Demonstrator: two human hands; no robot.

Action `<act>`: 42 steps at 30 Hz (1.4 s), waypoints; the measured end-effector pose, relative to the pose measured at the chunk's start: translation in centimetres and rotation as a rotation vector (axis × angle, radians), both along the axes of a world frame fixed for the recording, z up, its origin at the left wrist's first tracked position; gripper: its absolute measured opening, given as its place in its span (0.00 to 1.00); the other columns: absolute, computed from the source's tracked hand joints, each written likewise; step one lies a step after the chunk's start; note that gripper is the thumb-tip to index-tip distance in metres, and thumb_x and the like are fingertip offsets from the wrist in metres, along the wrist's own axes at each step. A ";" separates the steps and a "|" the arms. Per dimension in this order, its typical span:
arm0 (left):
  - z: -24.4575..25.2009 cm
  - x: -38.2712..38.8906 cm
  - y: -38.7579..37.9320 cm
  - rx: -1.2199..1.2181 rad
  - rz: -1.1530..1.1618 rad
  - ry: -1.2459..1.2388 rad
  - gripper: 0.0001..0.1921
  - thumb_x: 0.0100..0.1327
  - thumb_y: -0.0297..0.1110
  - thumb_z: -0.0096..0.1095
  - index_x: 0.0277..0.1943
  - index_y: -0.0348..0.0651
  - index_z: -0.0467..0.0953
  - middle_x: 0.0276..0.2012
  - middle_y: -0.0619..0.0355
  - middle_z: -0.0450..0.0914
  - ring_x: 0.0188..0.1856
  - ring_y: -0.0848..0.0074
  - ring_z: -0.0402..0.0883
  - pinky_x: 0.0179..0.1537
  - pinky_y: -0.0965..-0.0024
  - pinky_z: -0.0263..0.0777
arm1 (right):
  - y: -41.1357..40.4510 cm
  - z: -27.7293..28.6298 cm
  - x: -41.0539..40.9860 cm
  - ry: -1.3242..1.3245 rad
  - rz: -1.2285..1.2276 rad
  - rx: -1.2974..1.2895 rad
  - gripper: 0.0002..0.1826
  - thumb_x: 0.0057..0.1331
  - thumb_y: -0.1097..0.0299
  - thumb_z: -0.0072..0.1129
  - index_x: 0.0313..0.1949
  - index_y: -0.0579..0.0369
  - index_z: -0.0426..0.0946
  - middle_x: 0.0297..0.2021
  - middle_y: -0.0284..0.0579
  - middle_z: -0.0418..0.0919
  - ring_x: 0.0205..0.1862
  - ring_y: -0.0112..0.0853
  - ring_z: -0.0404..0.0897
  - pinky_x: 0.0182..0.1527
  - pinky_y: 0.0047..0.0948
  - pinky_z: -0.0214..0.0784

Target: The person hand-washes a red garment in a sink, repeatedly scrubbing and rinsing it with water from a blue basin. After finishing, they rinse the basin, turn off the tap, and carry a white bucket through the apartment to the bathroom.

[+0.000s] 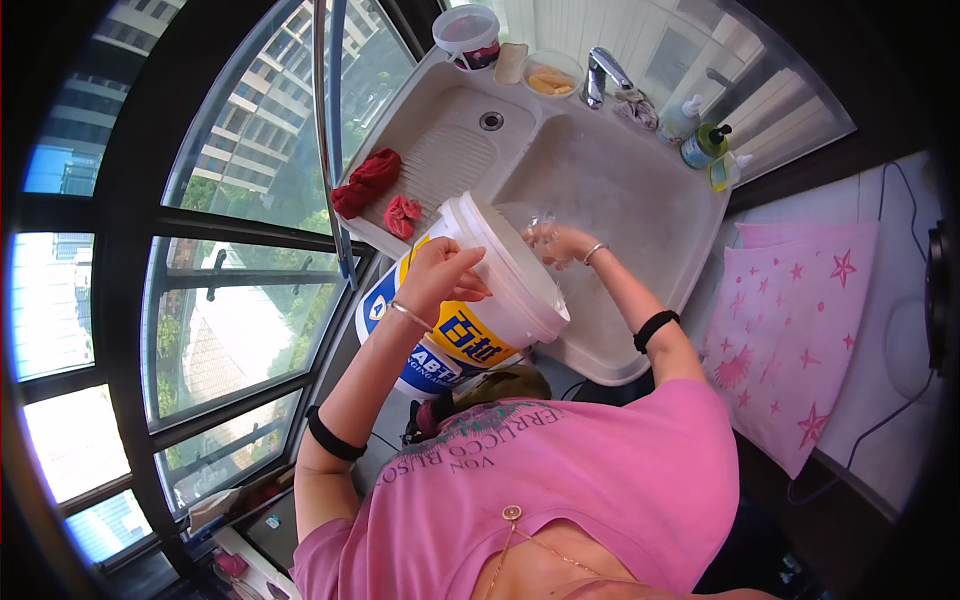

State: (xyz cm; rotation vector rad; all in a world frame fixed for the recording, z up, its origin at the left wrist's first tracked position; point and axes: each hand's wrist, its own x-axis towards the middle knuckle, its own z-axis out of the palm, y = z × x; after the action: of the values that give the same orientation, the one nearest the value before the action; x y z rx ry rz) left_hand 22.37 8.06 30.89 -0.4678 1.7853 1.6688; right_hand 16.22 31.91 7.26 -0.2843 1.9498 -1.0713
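A large white plastic bucket [480, 322] with a blue and yellow printed label leans at the near edge of the sink. Its mouth tilts towards the right-hand basin [622, 172]. My left hand [446, 274] grips the bucket's side near the rim, thumb and fingers bent. Just beyond the mouth, over the basin, is my right hand [559, 244], its fingers bent and partly blurred. Something clear, water or thin transparent plastic, glints around those fingers; I cannot tell which. The bucket's inside is mostly hidden.
A red cloth [367, 182] and a pink cloth [402, 216] lie on the ribbed washboard [450, 161]. Along the back stand a lidded tub [466, 36], a bowl [551, 75], a faucet [600, 75] and pump bottles [703, 144]. A pink star-patterned cloth [787, 330] is at right.
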 end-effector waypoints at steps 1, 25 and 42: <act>-0.4 -0.4 0.4 -0.001 -0.012 0.005 0.15 0.62 0.37 0.63 0.38 0.32 0.69 0.29 0.52 0.79 0.29 0.67 0.85 0.28 0.74 0.80 | 0.2 -1.0 -0.1 0.055 0.065 0.040 0.26 0.54 0.73 0.54 0.56 0.54 0.71 0.38 0.40 0.77 0.36 0.30 0.79 0.29 0.30 0.77; -8.3 -7.0 13.3 -0.722 -0.304 0.392 0.15 0.41 0.30 0.80 0.34 0.37 0.85 0.34 0.54 0.86 0.40 0.70 0.86 0.40 0.69 0.78 | 4.1 -5.0 5.2 -0.373 -0.260 -0.085 0.23 0.58 0.73 0.50 0.54 0.54 0.71 0.42 0.46 0.80 0.38 0.38 0.82 0.34 0.37 0.78; -3.1 -0.1 5.7 -0.337 -0.257 0.370 0.09 0.56 0.28 0.56 0.34 0.36 0.84 0.28 0.55 0.86 0.29 0.73 0.86 0.36 0.71 0.78 | 5.6 -0.9 10.7 -0.558 -0.756 -0.263 0.21 0.60 0.75 0.48 0.55 0.54 0.70 0.44 0.45 0.79 0.38 0.37 0.82 0.37 0.36 0.79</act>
State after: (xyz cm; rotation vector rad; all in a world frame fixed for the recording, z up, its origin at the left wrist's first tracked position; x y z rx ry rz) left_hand 22.24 13.78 27.83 -0.0611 2.3040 1.3415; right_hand 26.94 37.47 6.33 0.6110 1.4074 -1.6702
